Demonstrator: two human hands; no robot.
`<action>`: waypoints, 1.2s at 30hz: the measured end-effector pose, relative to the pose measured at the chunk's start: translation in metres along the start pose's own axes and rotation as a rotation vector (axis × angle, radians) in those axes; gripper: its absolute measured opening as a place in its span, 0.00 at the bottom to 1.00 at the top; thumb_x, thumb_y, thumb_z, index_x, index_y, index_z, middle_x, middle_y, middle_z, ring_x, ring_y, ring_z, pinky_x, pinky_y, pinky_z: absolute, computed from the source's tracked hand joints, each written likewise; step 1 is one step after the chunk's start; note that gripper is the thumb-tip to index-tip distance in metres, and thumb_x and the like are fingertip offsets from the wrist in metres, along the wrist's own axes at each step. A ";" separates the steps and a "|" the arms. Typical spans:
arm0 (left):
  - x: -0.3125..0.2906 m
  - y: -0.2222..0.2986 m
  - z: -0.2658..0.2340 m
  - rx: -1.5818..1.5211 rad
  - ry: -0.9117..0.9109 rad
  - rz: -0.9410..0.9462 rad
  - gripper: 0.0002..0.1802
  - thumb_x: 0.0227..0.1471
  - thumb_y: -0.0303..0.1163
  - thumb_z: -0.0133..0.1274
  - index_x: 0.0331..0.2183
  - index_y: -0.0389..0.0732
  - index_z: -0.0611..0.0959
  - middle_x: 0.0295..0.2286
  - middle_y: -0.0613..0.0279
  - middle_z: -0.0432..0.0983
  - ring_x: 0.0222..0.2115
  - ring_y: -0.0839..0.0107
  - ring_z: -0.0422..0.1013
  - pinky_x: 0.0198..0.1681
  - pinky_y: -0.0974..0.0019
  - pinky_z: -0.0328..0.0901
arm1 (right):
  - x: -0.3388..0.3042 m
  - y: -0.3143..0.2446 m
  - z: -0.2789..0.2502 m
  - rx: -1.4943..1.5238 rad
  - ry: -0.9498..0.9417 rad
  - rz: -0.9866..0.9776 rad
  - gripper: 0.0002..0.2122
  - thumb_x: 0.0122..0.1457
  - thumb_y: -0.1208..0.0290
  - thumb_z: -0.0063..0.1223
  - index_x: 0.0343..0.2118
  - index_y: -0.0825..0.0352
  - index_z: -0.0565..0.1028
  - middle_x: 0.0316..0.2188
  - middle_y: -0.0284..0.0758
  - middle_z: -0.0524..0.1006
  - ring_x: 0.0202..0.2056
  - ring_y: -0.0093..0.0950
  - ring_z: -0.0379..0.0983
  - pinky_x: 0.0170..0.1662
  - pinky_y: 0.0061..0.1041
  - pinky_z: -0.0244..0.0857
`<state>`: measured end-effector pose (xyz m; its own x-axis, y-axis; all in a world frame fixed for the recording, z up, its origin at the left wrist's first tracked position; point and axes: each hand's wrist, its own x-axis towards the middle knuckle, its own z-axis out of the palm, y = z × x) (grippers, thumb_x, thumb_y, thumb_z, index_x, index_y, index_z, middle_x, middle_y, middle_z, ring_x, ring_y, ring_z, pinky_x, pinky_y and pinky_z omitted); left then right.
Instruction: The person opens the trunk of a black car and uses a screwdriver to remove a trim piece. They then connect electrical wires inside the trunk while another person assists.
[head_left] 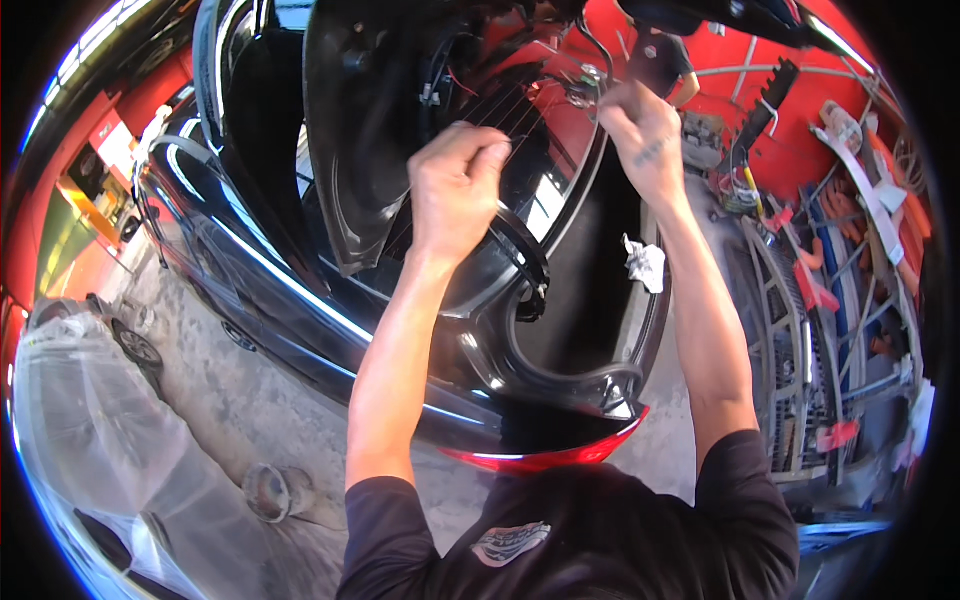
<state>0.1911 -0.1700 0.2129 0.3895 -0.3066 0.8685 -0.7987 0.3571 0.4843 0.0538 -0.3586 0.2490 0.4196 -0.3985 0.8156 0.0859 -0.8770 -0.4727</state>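
Both my arms are raised over the open rear of a black car (480, 345). My left hand (458, 190) is closed, its thumb pressed over the curled fingers; whatever may be in it is hidden. It is in front of the black inner side of the raised trunk lid (350, 130). My right hand (645, 130) is higher and to the right, near the lid's edge. Its fingers look curled in but are blurred, and I cannot make out anything in them. A crumpled white cloth or paper (645, 265) lies on the right rim of the trunk opening, beside my right forearm.
Below the opening is a red tail light (560, 455). A plastic-covered car (120, 450) and a bucket (275, 492) stand at left. Racks of car parts (800, 340) fill the right side. Another person in a dark shirt (660, 65) is beyond the car.
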 end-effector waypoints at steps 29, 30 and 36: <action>-0.001 -0.001 -0.005 -0.281 -0.063 -0.266 0.07 0.58 0.22 0.59 0.38 0.30 0.85 0.31 0.65 0.81 0.32 0.81 0.74 0.36 0.74 0.67 | -0.060 -0.050 0.054 0.910 -0.314 0.369 0.23 0.66 0.63 0.59 0.60 0.69 0.70 0.21 0.24 0.71 0.20 0.11 0.60 0.22 0.17 0.53; -0.001 -0.001 -0.005 -0.283 -0.059 -0.272 0.07 0.58 0.22 0.59 0.38 0.30 0.85 0.31 0.65 0.81 0.32 0.82 0.74 0.36 0.75 0.67 | -0.060 -0.050 0.054 0.933 -0.324 0.375 0.23 0.66 0.64 0.59 0.59 0.69 0.70 0.21 0.24 0.71 0.20 0.11 0.59 0.22 0.17 0.52; -0.002 -0.001 -0.005 -0.251 -0.040 -0.280 0.07 0.58 0.23 0.59 0.38 0.30 0.86 0.29 0.67 0.81 0.30 0.85 0.71 0.33 0.76 0.67 | -0.060 -0.052 0.052 0.941 -0.314 0.392 0.20 0.66 0.67 0.59 0.57 0.69 0.72 0.22 0.24 0.73 0.19 0.11 0.60 0.22 0.16 0.53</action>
<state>0.1932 -0.1648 0.2114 0.5544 -0.4555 0.6966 -0.5247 0.4584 0.7173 0.0715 -0.2751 0.2069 0.7721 -0.4028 0.4916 0.5017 -0.0885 -0.8605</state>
